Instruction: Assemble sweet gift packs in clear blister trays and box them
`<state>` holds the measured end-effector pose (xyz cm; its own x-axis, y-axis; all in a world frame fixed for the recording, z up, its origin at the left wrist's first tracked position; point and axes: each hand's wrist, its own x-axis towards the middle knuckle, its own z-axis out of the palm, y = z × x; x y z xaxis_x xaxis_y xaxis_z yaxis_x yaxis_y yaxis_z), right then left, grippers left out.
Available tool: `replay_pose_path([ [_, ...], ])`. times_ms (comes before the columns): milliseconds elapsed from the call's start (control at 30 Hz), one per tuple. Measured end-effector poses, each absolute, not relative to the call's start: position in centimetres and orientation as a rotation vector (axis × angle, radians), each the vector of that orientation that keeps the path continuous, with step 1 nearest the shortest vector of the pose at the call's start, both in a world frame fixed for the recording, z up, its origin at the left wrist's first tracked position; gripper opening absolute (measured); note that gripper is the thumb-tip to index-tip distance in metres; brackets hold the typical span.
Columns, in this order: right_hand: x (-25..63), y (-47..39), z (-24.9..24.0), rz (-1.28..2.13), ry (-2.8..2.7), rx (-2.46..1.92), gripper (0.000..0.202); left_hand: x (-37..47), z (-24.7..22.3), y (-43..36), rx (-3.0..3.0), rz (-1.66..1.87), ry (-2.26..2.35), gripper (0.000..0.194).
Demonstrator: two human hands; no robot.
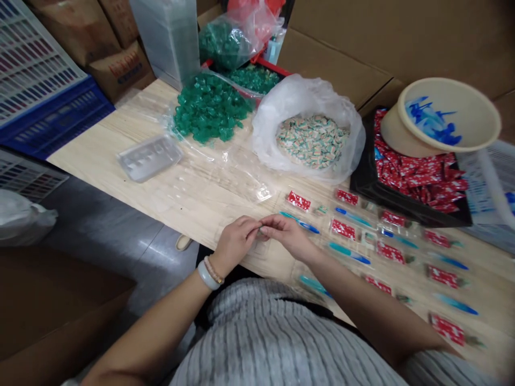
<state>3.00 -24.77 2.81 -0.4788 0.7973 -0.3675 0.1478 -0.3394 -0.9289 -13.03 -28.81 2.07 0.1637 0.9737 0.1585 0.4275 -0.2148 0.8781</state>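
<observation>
Two bare hands are meeting at the near edge of a pale wooden table [132, 139]. Going from the left, one clear moulded tray [149, 157] is lying alone on the wood, with one loose heap of green wrapped sweets [207, 107] spreading over clear film just behind it, and two more lots of the same green sweets sitting further back, one in a clear bag [225, 40] and one in a red tray [253, 78]. The left hand [235, 242], wearing two bracelets at the wrist, is pinching its thumb and fingertips against those of the right hand [287, 233]; between them both are gripping a small clear packet [260, 231] just above the table's near edge, though its contents are too blurred to tell. One white plastic bag [273, 112] is standing open behind the hands, holding a mound of small pale sachets [313, 140]. To the right of the hands, clear trays are lying in rows, each showing a red-and-white sachet [298, 200] and a blue stick [302, 224]; about ten red sachets and about nine blue sticks are showing, the far ones blurring. One black tray [402, 206] of red sachets is sitting behind them, and one cream bowl [475, 110] holding blue pieces is tilting on top of it.
</observation>
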Motion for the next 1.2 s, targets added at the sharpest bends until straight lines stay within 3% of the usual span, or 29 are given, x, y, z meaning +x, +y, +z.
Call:
replay_pose_path([
  [100,3.6,-24.1,2.8,1.731,-1.587,-1.323,0.025,-14.5,2.4,-28.1,1.783,0.970,1.307,0.023],
  [233,3.5,-24.5,1.9,1.078,-2.210,-1.350,0.009,-15.8,1.3,-28.4,2.009,0.927,1.425,0.021],
  [433,2.0,-25.8,0.2,0.533,-2.695,-1.150,0.010,-15.3,-1.1,-29.1,2.346,0.658,1.470,0.026],
  [700,2.4,-26.3,0.5,0.582,-2.639,-1.053,0.025,-15.3,-1.1,-29.2,2.340,0.639,1.520,0.024],
  [867,1.5,-26.3,0.1,0.579,-2.607,-1.242,0.017,-15.2,-0.9,-29.2,2.311,0.655,1.504,0.025],
  [1100,4.1,-27.1,1.0,0.538,-2.477,-1.306,0.025,-15.4,0.5,-29.5,2.340,0.686,1.432,0.034],
  [1200,5.0,-27.4,1.3,0.601,-2.528,-1.296,0.017,-14.7,1.0,-29.1,2.373,0.628,1.346,0.026],
])
